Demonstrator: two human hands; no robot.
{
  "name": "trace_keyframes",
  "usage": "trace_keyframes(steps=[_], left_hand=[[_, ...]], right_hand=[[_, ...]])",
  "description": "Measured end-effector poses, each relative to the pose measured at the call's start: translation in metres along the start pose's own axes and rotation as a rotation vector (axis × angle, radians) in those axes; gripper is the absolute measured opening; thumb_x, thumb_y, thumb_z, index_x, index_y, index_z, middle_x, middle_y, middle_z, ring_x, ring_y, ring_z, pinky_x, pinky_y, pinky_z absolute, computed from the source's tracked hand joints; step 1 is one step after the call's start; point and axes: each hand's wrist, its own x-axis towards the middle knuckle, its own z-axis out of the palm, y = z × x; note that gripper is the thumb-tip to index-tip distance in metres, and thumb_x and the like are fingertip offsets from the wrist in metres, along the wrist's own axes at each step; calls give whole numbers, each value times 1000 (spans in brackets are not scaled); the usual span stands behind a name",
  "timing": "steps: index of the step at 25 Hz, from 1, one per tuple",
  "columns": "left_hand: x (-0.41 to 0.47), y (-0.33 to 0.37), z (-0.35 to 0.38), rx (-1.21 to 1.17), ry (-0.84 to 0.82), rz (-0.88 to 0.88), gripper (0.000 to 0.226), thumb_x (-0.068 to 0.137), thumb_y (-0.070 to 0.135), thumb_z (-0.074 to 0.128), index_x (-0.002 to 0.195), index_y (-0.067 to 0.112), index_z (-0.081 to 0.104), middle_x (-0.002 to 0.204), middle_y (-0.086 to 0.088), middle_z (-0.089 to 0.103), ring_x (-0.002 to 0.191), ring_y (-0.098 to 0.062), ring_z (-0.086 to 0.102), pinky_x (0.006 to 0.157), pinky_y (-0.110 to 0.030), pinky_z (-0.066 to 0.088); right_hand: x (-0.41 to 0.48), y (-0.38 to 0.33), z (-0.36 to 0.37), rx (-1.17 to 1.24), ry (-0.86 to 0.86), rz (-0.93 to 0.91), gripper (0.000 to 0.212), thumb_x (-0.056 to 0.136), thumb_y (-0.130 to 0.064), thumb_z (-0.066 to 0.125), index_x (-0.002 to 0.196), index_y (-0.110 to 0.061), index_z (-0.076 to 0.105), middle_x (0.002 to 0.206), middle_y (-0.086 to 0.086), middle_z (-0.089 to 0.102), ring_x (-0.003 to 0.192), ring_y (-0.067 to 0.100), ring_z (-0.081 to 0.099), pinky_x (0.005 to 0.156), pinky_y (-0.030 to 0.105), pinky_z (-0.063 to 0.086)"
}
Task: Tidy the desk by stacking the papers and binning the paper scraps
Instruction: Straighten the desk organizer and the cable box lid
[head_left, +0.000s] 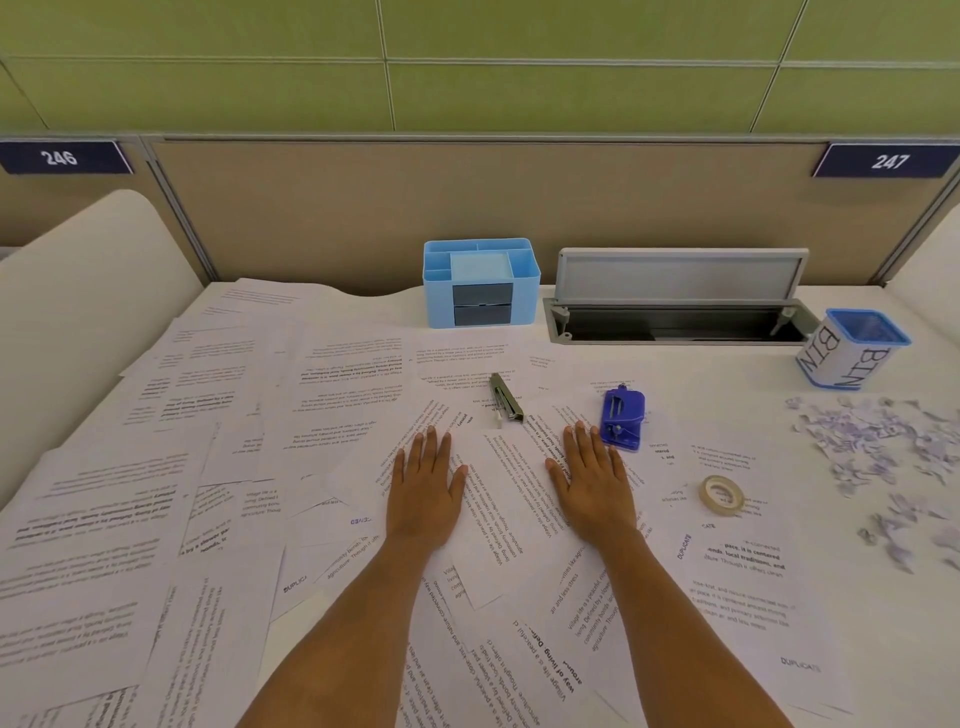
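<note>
Resting flat on the papers (322, 395), the left hand (426, 483) and the right hand (592, 478) are laid palm down, fingers straight and slightly spread; nothing is gripped by either. The pose is judged a ready stance, the middle sheets being pinned so that gathering can be begun there. The papers are scattered and overlapped at all angles, from nine o'clock round to three o'clock of the hands and down to the near edge; no stack is yet formed. The scraps (872, 447) are strewn loosely far out at three o'clock, well apart from the right hand, and the bin (831, 358), a blue-rimmed cup marked BIN, is stood upright at two o'clock just beyond them, probably so that they need be carried only a short way. A stapler (506, 397) is left lying on the sheets at twelve o'clock, a blue punch (622, 418) is seen just beside the right fingertips at one o'clock, and a tape roll (722, 494) is laid flat near the right hand at three o'clock; these, it is judged, must be lifted off before the sheets beneath can be squared. The desk (727, 364) is white where it shows. At its far edge a blue organiser (480, 283) is stood beside an open cable hatch (675, 296). A beige partition (363, 218) is set behind, with a green panelled wall (467, 78) above it
</note>
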Motion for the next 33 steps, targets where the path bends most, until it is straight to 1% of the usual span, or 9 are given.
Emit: trace_keyframes(steps=[2, 5, 7, 11, 14, 17, 23, 27, 33], left_hand=[[1, 1, 0, 4, 1, -6, 109, 57, 63, -46, 149, 20, -7, 158, -3, -10, 145, -18, -11, 113, -32, -14], [2, 1, -1, 7, 10, -9, 113, 54, 64, -47, 150, 20, -6, 158, -3, -10, 145, -19, -10, 113, -32, -13], [2, 1, -2, -8, 18, -5, 111, 58, 66, -43, 150, 20, -3, 158, -2, -7, 146, -19, -8, 114, -32, -11], [5, 5, -9, -48, 62, -19, 72, 89, 53, -4, 150, 18, 14, 158, -3, 6, 146, -19, 1, 116, -32, -6], [16, 4, -14, -16, 61, -33, 54, 101, 42, 14, 150, 18, 16, 158, -4, 6, 146, -19, 1, 117, -34, -4], [34, 3, -18, 12, 45, -37, 53, 101, 39, 15, 150, 20, 11, 159, -2, 3, 146, -18, -1, 118, -36, -4], [58, -3, -20, 39, 35, -35, 53, 101, 39, 16, 150, 20, 11, 159, -2, 3, 146, -18, -1, 119, -37, -3], [67, -7, -19, 30, 32, -36, 52, 101, 38, 16, 150, 20, 12, 158, -3, 4, 146, -18, 0, 118, -36, -3], [87, -13, -25, 10, 43, -48, 52, 102, 37, 17, 150, 19, 13, 158, -3, 6, 146, -18, 1, 118, -37, -4]], right_hand=[[0, 0, -1, 10, 9, 9, 89, 74, -68, -22, 148, -20, -15, 157, -1, -18, 144, 16, -17, 115, 32, -9], [1, -6, -8, -3, 14, 21, 67, 95, -55, 3, 149, -17, -8, 158, 2, -10, 145, 17, -12, 114, 30, -9], [5, -18, -14, 29, 62, 20, 65, 98, -51, 13, 150, -15, 3, 159, 3, 2, 146, 18, -2, 116, 31, -3], [29, -51, -27, 194, 100, 44, 66, 95, -55, 31, 148, -18, 20, 156, 2, 19, 144, 21, 16, 116, 36, 17], [47, -75, -31, 219, 93, 76, 72, 91, -60, 38, 146, -17, 23, 153, 3, 25, 141, 23, 24, 113, 37, 25], [62, -87, -29, 176, 105, 89, 71, 89, -59, 43, 143, -17, 27, 148, 4, 31, 135, 22, 31, 109, 34, 30], [75, -84, -19, 147, 146, 84, 56, 92, -49, 46, 136, -16, 35, 136, 4, 42, 123, 19, 40, 102, 31, 36], [76, -79, -17, 271, 179, 54, 49, 94, -35, 48, 137, -15, 37, 136, 5, 45, 121, 18, 41, 101, 29, 37], [95, -85, -47, 592, 279, 181, 47, 91, -32, 58, 133, -14, 48, 133, 6, 52, 117, 20, 52, 99, 31, 41]])
